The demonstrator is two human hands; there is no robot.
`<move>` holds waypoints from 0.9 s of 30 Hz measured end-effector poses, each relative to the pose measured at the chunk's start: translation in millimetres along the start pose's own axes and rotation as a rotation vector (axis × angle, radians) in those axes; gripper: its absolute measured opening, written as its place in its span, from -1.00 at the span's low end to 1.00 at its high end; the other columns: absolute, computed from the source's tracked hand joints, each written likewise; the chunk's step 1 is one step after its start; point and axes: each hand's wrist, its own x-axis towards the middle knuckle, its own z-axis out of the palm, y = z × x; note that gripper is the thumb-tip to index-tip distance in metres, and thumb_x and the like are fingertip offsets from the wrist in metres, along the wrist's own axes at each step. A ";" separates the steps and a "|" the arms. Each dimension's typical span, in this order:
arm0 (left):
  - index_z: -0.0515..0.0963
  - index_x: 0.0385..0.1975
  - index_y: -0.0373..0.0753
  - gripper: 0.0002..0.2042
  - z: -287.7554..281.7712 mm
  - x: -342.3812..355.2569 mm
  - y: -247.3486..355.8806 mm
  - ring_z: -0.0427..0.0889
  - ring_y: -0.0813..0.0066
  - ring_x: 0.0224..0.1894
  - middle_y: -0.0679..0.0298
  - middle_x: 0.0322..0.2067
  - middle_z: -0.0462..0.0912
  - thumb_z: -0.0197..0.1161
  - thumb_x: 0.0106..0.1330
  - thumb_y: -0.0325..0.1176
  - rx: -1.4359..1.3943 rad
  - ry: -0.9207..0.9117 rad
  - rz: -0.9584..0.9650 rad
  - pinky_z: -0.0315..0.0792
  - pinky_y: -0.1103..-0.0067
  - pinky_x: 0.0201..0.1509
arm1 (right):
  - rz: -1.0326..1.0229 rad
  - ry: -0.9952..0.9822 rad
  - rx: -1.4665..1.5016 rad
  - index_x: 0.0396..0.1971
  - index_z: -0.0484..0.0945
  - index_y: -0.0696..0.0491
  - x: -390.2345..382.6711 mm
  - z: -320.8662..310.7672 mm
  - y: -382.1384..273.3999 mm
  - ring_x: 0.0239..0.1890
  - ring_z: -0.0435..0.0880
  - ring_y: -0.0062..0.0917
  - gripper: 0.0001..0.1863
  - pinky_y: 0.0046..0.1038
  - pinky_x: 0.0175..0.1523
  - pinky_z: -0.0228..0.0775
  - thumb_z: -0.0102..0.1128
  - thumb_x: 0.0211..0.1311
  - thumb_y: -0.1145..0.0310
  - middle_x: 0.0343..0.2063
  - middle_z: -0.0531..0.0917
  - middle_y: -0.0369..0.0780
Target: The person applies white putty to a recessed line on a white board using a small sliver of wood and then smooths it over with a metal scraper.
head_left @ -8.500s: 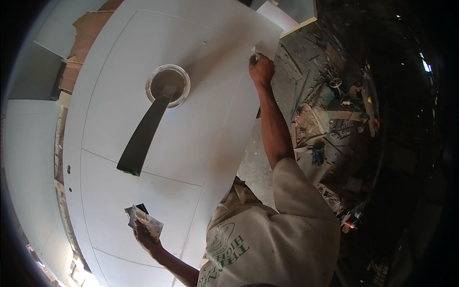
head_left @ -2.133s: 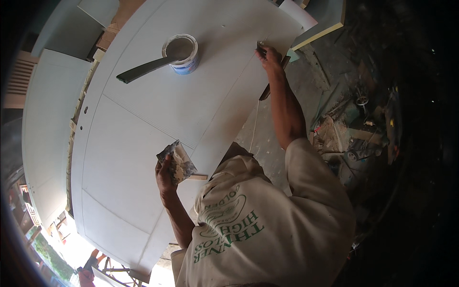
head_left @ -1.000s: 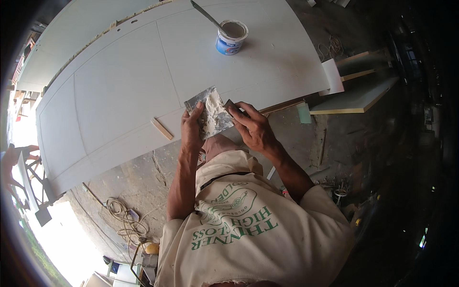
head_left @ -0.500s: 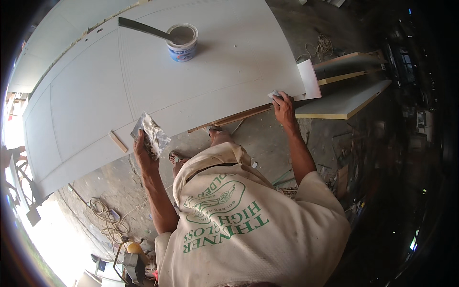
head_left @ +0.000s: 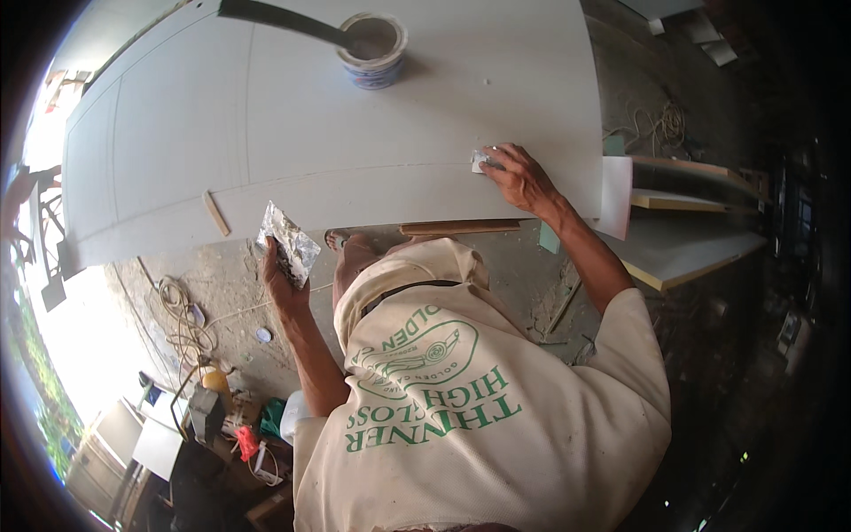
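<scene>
A large pale panel (head_left: 337,142) with thin ruled lines spreads in front of me. My right hand (head_left: 525,182) is closed around a small putty-smeared scraper (head_left: 480,161), whose edge rests on the panel's surface near a long scored line. At the panel's near edge, my left hand (head_left: 285,284) grips a flat metal sheet (head_left: 289,232), silvery and coated with whitish putty. Its thumb lies along one side of the sheet. Farther off on the panel stands an opened tub (head_left: 374,73) of greyish paste, with a dark flat stick (head_left: 284,19) leaning out of it.
A short wooden strip (head_left: 215,214) lies on the panel's near-left part. Boards with yellowish edges (head_left: 691,270) are stacked beyond the right end. Coiled cord (head_left: 177,310) and a machine with a yellow part (head_left: 213,381) sit on the floor at left.
My right hand has moved from the panel's near-right edge inward, bringing the scraper onto its surface. My left hand still holds the metal sheet. The whole view has shifted.
</scene>
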 end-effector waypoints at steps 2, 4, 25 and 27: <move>0.62 0.02 -0.26 -0.76 -9.8 -4.3 -6.5 0.77 0.42 -0.15 0.24 -0.10 0.76 0.21 0.51 -0.27 -0.039 0.069 0.056 0.70 0.46 -0.09 | -0.100 -0.014 0.050 -0.11 0.75 0.10 29.7 7.9 -2.3 0.15 0.57 -0.21 -0.75 -0.25 0.24 0.52 0.25 0.23 0.52 0.13 0.63 -0.15; 0.62 0.02 -0.26 -0.76 -11.9 -9.1 -10.2 0.77 0.41 -0.14 0.23 -0.09 0.76 0.20 0.51 -0.28 -0.069 0.162 0.112 0.71 0.45 -0.07 | -0.187 -0.037 0.043 -0.10 0.73 0.13 61.5 20.1 -10.2 0.14 0.58 -0.20 -0.73 -0.25 0.23 0.52 0.24 0.19 0.53 0.11 0.63 -0.11; 0.63 -0.08 -0.32 -0.83 -55.2 5.5 -18.3 0.79 0.44 -0.33 0.19 -0.23 0.78 0.24 0.47 -0.38 -0.158 0.182 0.336 0.71 0.50 -0.29 | -0.052 -0.388 1.233 -0.32 0.72 0.22 293.7 175.3 -283.0 -0.36 0.71 -0.57 -0.78 -0.51 -0.26 0.55 0.32 0.32 0.33 -0.37 0.76 -0.17; 0.63 -0.09 -0.32 -0.82 -75.9 6.9 -9.2 0.79 0.45 -0.34 0.19 -0.24 0.78 0.25 0.47 -0.37 -0.206 0.129 0.329 0.70 0.50 -0.29 | 0.073 -0.573 1.376 -0.34 0.73 0.21 292.3 184.3 -309.1 -0.41 0.67 -0.67 -0.79 -0.57 -0.28 0.52 0.28 0.36 0.36 -0.46 0.75 -0.27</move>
